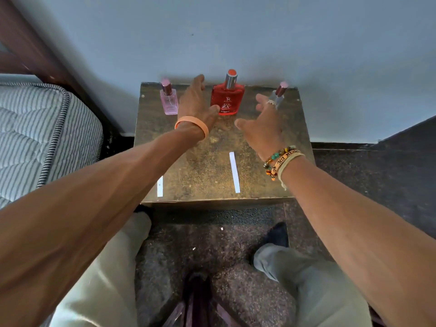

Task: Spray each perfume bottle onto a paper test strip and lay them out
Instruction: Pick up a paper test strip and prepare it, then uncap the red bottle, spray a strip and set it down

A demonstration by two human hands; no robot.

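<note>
Both hands spread, holding nothing: left hand [195,102] beside the red perfume bottle [227,96] at upper centre, right hand [264,123] nearing. Risk, as I judge: a sideways knock topples it or the pink bottle [169,100].

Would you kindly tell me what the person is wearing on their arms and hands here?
Both forearms are bare, with no sleeves. The left hand has a plain orange wristband at its wrist. The right hand has stacked bracelets at its wrist: coloured beads, a cream woven band with dark lettering, and pale threads. A silvery ring sits on one of its fingers.
</note>
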